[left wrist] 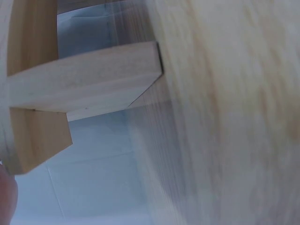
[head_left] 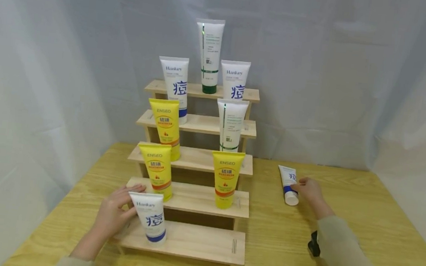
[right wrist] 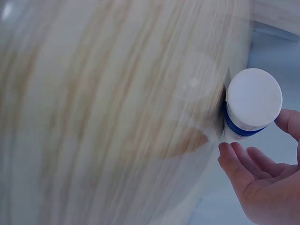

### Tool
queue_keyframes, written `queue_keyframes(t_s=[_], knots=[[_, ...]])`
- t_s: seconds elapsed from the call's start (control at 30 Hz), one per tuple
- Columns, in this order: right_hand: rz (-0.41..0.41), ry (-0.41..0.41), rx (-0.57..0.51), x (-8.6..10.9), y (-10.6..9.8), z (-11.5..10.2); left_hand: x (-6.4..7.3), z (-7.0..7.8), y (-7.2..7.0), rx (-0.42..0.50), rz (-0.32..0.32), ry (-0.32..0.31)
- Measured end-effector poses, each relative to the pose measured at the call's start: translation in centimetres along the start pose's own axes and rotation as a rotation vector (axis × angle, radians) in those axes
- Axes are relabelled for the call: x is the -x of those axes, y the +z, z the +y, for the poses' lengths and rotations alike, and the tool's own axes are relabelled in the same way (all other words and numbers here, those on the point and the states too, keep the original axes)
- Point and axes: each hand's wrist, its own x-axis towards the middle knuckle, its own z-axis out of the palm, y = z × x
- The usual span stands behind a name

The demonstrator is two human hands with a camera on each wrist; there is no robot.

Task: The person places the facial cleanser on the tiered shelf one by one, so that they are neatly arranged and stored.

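A white tube with a blue band [head_left: 288, 185] lies on the table, its white cap [right wrist: 254, 97] toward the viewer. My right hand [head_left: 311, 194] is at its right side. In the right wrist view the thumb [right wrist: 289, 123] meets the tube near the cap, and the other fingers spread loosely beside it. My left hand [head_left: 113, 212] is at the left end of the wooden stepped rack [head_left: 201, 242], its fingers by the second-lowest step. Its thumb points toward a white Hankey tube [head_left: 149, 218] standing on the lowest step; whether they touch is hidden.
Yellow ENSEO tubes [head_left: 226, 177] stand cap down on the middle steps. Higher up are white Hankey tubes [head_left: 174, 83] and green-capped white tubes [head_left: 209, 54]. The wooden table [head_left: 277, 261] stretches right of the rack, and a pale curtain [head_left: 320, 75] hangs behind.
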Motion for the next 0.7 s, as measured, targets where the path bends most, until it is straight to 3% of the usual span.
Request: queue_keyframes(t_s=[0.07, 0.13, 0.23, 0.3, 0.37, 0.47, 0.53, 0.7], knots=[[-0.013, 0.001, -0.001, -1.9, 0.5, 1.8, 0.0, 0.0, 0.0, 0.002, -0.001, -0.001], [0.011, -0.059, -0.006, -4.8, 1.5, 5.0, 0.0, 0.0, 0.0, 0.003, -0.001, 0.000], [-0.021, -0.049, -0.006, -6.4, 2.2, 6.5, 0.1, 0.0, 0.0, 0.003, 0.004, 0.000], [-0.019, -0.030, 0.010, -5.6, 2.2, 5.3, 0.1, 0.1, -0.1, 0.000, 0.006, -0.001], [-0.057, 0.026, 0.031, -3.0, 1.6, 2.2, 0.1, 0.1, -0.1, -0.002, 0.006, -0.006], [-0.052, 0.014, 0.045, -0.2, 1.0, -0.7, 0.1, 0.1, -0.1, -0.005, -0.003, -0.019], [-0.051, 0.000, 0.039, 0.8, 0.7, -1.6, 0.1, 0.1, 0.0, -0.006, -0.009, -0.025], [-0.042, 0.004, -0.008, 0.6, 1.2, -1.5, 0.1, 0.0, 0.0, -0.006, -0.008, -0.017]])
